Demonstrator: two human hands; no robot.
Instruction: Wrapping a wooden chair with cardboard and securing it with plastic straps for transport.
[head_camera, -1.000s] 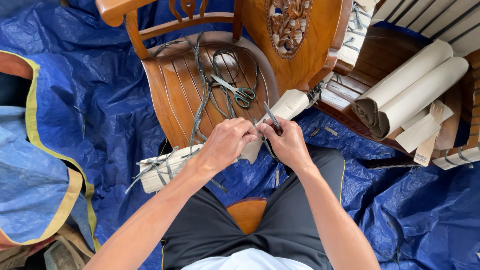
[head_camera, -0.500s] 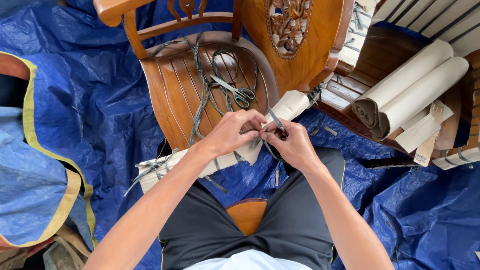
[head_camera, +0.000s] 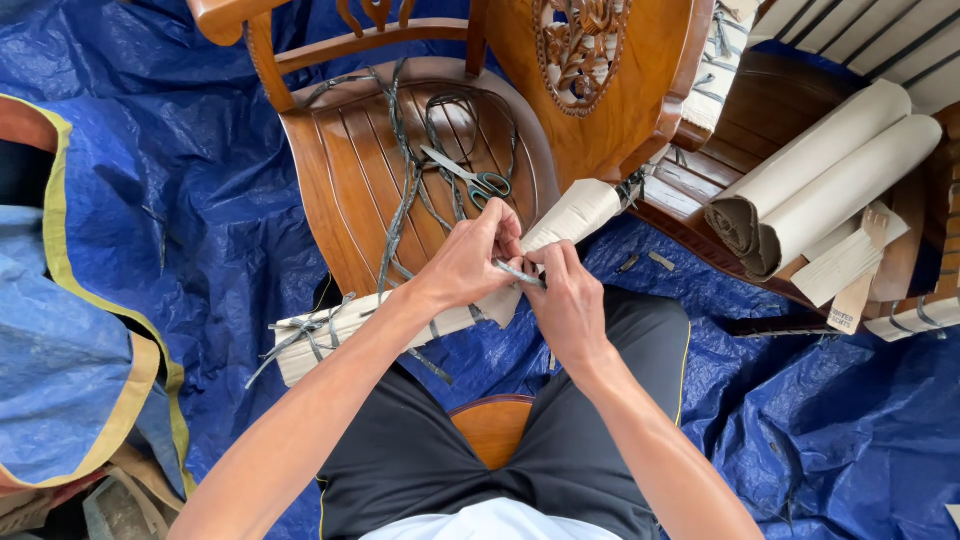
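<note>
Blue tarp (head_camera: 200, 200) all over the floor, with wooden chairs crowded in from 12 o'clock and a person sitting over the lot, knees up at the bottom of the view.

Both hands meet dead centre. The left hand (head_camera: 470, 262) and the right hand (head_camera: 565, 300) are each pinched shut on a thin dark strap (head_camera: 520, 272) that runs between them, right on top of a cardboard-wrapped chair part (head_camera: 575, 215) lying across the lap from about 8 o'clock to 1 o'clock.

That strap looks light, flat and floppy, probably a bit slick, so I'd say a fingertip pinch close to the knot is the only sensible hold. The cardboard underneath should be stiff enough to pull against, though I'd guess it dents easily.

Loose strap ends (head_camera: 300, 335) stick out at the 8 o'clock end of the bundle, and more strapping trails over the slatted chair seat (head_camera: 340, 170) at 11 o'clock, where a pair of scissors (head_camera: 470, 180) sits just beyond the hands. Rolled cardboard (head_camera: 830, 170) is stacked at 2 o'clock.

Open room is mostly tarp at 9 and 4 o'clock; straight ahead it's tight against the seat edge.
</note>
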